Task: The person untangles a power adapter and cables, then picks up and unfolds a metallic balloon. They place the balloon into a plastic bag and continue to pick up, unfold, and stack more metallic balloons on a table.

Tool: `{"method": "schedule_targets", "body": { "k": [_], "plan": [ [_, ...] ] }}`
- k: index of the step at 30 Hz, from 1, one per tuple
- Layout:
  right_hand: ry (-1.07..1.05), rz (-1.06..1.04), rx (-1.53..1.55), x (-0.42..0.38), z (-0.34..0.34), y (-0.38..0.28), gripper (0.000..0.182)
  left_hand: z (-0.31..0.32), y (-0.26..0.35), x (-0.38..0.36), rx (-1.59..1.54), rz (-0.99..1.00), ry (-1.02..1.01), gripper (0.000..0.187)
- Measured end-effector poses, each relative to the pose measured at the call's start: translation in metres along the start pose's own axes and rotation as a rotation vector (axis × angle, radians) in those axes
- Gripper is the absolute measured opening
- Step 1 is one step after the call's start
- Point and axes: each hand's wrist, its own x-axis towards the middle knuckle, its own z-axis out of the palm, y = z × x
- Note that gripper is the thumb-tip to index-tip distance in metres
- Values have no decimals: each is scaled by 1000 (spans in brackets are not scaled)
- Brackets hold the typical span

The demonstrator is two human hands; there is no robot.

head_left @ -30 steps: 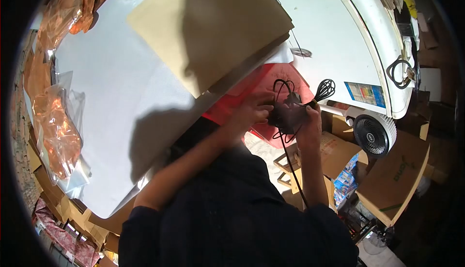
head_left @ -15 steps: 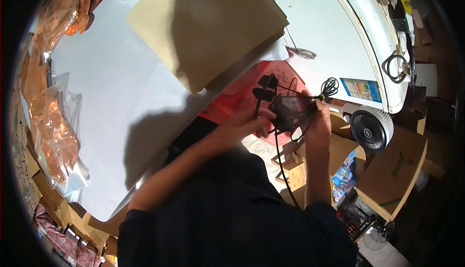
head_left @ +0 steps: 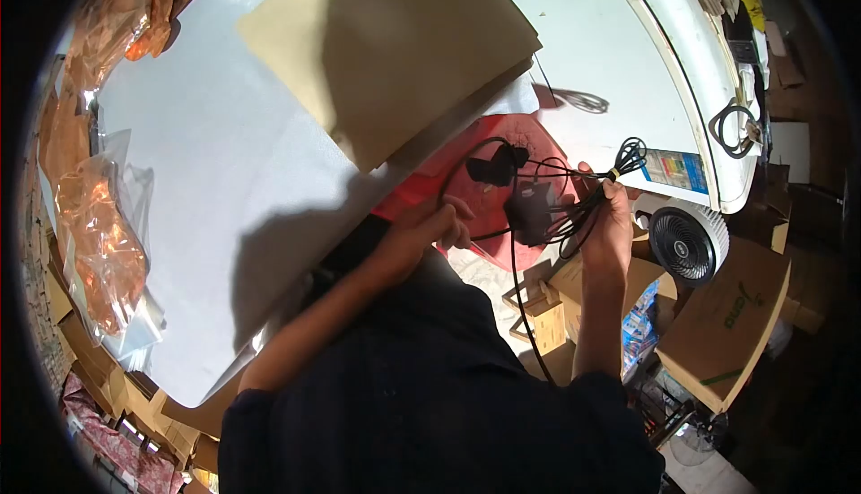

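My right hand [head_left: 610, 221] is closed on a bundle of black cable [head_left: 621, 160], its coiled end sticking up past my fingers. A black adapter block [head_left: 529, 210] hangs in the cable loops between my hands, with a black plug [head_left: 495, 168] above it. My left hand [head_left: 429, 228] pinches a strand of the same cable just left of the block. One cable runs down past my dark sleeve. A red plastic piece [head_left: 457, 176] lies under both hands.
A white table [head_left: 206, 180] carries a stack of tan card sheets [head_left: 386, 46] and clear bags with orange contents [head_left: 99, 234] at left. A small black fan [head_left: 686, 243], cardboard boxes [head_left: 726, 315] and a coiled black loop [head_left: 731, 126] sit at right.
My hands have drawn apart: the right one moved right and up with the cable bundle, the left one slid left. The cable loops opened out and the adapter block now hangs between them.
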Motion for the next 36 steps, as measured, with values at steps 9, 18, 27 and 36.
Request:
{"method": "schedule_targets", "body": {
  "k": [9, 18, 27, 36],
  "plan": [
    [-37, 26, -61, -14, 25, -8, 16, -11, -12, 15, -311, -42, 322, 42],
    [-248, 11, -137, -16, 22, -9, 16, -12, -6, 51, -119, -168, 564, 30],
    [-300, -21, 181, -7, 7, 7, 24, -76, -95, 87, 1238, 380, 361, 22],
    [-212, -279, 249, 10, 3, 31, 17, -64, -92, 69, 1381, -156, -692, 22]
  ]
}}
